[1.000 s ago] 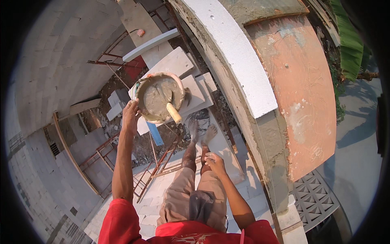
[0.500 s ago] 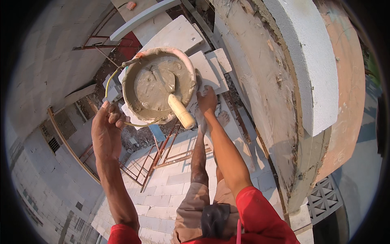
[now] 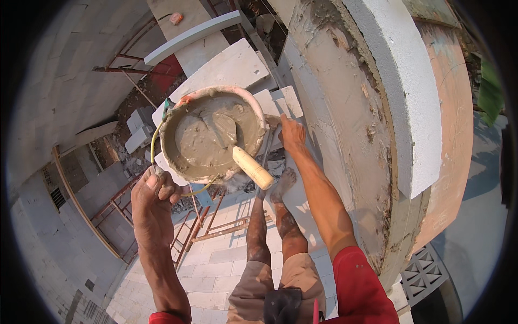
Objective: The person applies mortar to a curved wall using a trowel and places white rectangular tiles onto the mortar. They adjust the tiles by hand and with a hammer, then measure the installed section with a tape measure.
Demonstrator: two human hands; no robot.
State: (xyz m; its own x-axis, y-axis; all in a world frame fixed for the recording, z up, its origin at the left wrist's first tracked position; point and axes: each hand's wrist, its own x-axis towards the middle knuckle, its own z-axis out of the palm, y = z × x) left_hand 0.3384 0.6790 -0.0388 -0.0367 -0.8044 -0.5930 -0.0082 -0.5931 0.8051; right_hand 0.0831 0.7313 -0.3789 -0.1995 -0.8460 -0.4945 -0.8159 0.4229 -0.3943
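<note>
Head view, looking straight down from a height: the left hand (image 3: pixel 154 197) is closed around the yellow handle (image 3: pixel 155 144) of a mortar bucket (image 3: pixel 211 135), holding it up in front of the person, with the handle curving from the fist up to the bucket's left rim and a second strand running under its lower edge. The bucket is round, pale and smeared, filled with wet grey mortar, and a trowel (image 3: pixel 237 146) lies in it, blade sunk in the mix and its cream wooden grip sticking out over the lower right rim. The right hand (image 3: pixel 291 135) is just beside the bucket's right side, fingers spread and pressed flat on a white block (image 3: pixel 283 102) at the foot of the curved wall (image 3: pixel 345 119); it grips nothing. That wall rises on the right, rough grey-brown render on its face and a white band (image 3: pixel 404 92) along its top. Bare, mortar-stained legs and a foot (image 3: pixel 281 183) stand on pale blocks below the bucket. Far beneath, red scaffold frames (image 3: pixel 210 227) and a block-paved floor (image 3: pixel 216 264) show.
</note>
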